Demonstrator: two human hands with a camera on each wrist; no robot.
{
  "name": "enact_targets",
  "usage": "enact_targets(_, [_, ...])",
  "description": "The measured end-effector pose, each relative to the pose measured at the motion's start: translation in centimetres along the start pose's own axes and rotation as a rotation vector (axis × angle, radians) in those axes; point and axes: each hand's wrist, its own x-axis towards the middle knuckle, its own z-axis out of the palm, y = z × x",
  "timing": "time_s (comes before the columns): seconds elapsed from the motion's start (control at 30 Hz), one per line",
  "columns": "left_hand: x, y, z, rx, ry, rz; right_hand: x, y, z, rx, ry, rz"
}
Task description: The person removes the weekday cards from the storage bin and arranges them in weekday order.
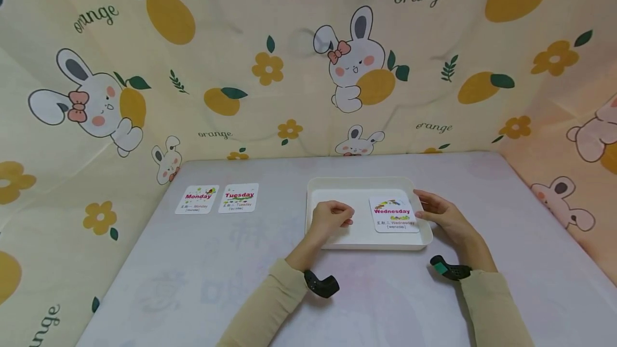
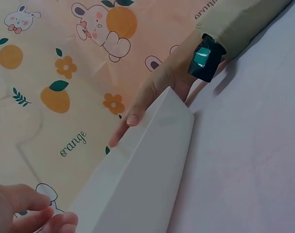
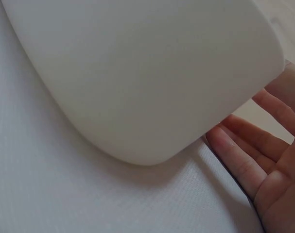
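A white tray (image 1: 337, 247) lies on the table, with a Wednesday card (image 1: 392, 224) in its right half. Over the tray's left half is my left hand (image 1: 331, 218), fingers loosely bent and nothing visible between them; the left wrist view shows those fingertips (image 2: 43, 201) close together. At the tray's right end, my right hand (image 1: 445, 218) holds the rim, thumb over the edge near the card. Its other fingers (image 3: 239, 158) lie along the outside of the wall in the right wrist view.
A Monday card (image 1: 196, 206) and a Tuesday card (image 1: 238, 205) lie side by side at the table's back left. A patterned cloth (image 1: 289, 25) with rabbits and oranges hangs behind and beside the table (image 1: 193, 283).
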Motion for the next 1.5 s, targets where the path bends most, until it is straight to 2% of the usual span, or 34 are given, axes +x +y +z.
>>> enact_targets(0.17, [0.2,-0.1,0.8,-0.007,0.002,-0.017,0.0,0.0,0.0,0.004,0.003,0.009])
enact_targets(0.43, [0.5,-0.5,2.4,0.051,0.01,-0.035,0.0,0.0,0.1,-0.014,0.006,0.007])
enact_targets(0.6, [0.7,-0.3,3.1,0.024,0.012,-0.052,0.1,0.0,0.1,-0.013,0.005,0.004])
enact_targets(0.87, [1.2,-0.7,3.9,0.062,0.022,-0.074,0.2,0.2,0.0,-0.012,0.006,-0.002])
enact_targets(1.07, [1.3,-0.7,4.5,0.012,-0.003,-0.09,0.1,0.0,0.0,-0.009,0.005,0.0])
enact_targets(1.5, [1.7,-0.7,5.3,-0.067,-0.022,-0.177,-0.1,0.0,0.1,-0.016,0.001,-0.001])
